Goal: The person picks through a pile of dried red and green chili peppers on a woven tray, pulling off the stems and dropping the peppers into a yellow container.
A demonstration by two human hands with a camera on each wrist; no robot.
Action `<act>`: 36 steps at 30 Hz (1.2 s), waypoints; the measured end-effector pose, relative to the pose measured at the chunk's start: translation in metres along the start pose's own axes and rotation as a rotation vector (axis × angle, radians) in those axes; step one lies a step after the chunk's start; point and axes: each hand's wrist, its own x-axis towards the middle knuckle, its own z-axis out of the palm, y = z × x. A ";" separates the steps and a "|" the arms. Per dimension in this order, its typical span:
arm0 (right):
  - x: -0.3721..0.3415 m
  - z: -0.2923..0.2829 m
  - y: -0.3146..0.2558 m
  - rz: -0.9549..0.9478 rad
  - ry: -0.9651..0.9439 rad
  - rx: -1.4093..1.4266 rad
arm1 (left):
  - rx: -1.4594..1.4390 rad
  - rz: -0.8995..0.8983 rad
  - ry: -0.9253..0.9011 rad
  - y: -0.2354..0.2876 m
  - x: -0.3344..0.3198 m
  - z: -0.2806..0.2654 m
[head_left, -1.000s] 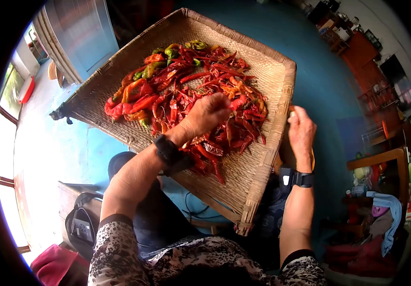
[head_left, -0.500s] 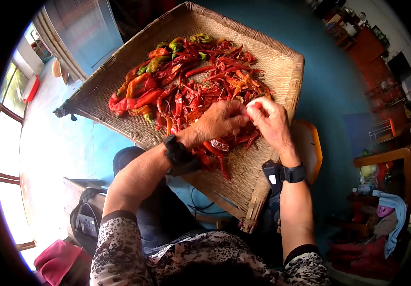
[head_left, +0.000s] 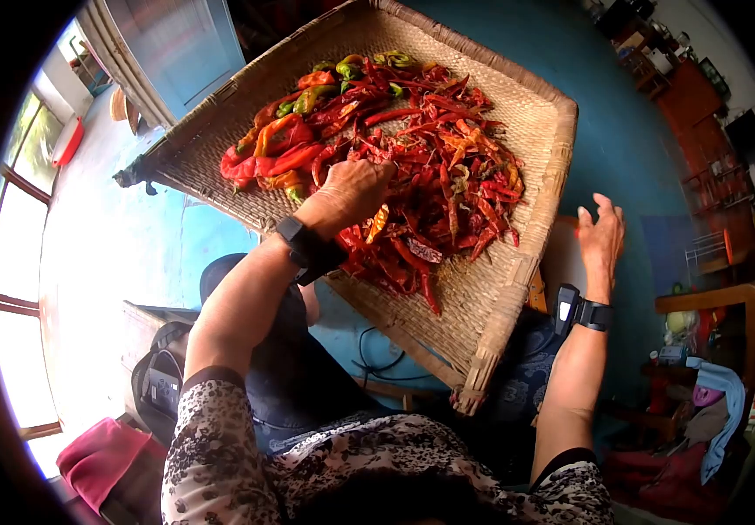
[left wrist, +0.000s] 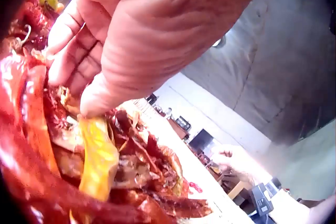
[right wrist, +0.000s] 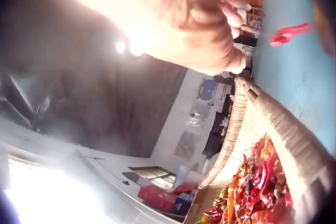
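Red, orange and green peppers (head_left: 412,192), many of them dried and wrinkled, lie heaped in a square woven tray (head_left: 539,175). My left hand (head_left: 355,191) reaches down into the heap near its middle. In the left wrist view that hand (left wrist: 142,35) has its fingers loosely bent over dried pieces, its thumb tip touching a yellow pepper (left wrist: 98,155). Past the tray's right edge, my right hand (head_left: 603,241) is raised with fingers spread. Close to its fingers in the right wrist view is a loose red pepper piece (right wrist: 290,34), touching no finger.
An orange-rimmed container (head_left: 561,258) is partly visible beyond the tray's right side. A wooden chair (head_left: 710,302) with cloths stands at the right. A dark bag (head_left: 160,385) and pink cloth (head_left: 104,459) are at the lower left, and a cable lies on the blue floor.
My hands, together over the tray half a second ago, have parted. The right moved outward past the tray edge and its fingers opened; the left moved left onto the peppers. The tray shifted rightward in view.
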 end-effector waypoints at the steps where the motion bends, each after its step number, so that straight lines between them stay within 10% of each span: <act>1: 0.000 0.007 -0.005 -0.029 -0.010 0.279 | 0.002 0.005 0.002 0.001 0.003 0.008; 5: -0.003 -0.002 -0.066 -0.139 -0.194 0.974 | -0.193 0.031 0.046 0.009 0.013 0.012; 9: -0.014 -0.029 -0.128 -0.356 -0.428 0.962 | -0.488 0.055 0.190 0.025 0.015 -0.010; 18: -0.016 -0.033 -0.153 -0.488 -0.247 0.959 | -0.916 0.317 0.192 0.050 0.006 -0.034; 25: 0.016 -0.037 -0.066 -0.140 0.155 0.662 | -0.572 0.285 0.192 0.032 0.017 0.001; 31: -0.001 -0.022 0.002 0.037 -0.050 -0.038 | -0.319 0.375 0.000 0.047 0.008 -0.004; 34: 0.010 -0.002 -0.003 -0.093 -0.065 0.489 | -0.189 0.313 -0.381 0.082 0.003 -0.079; 36: 0.025 0.003 -0.029 -0.156 -0.201 0.595 | -0.256 0.317 -0.061 0.050 0.007 0.004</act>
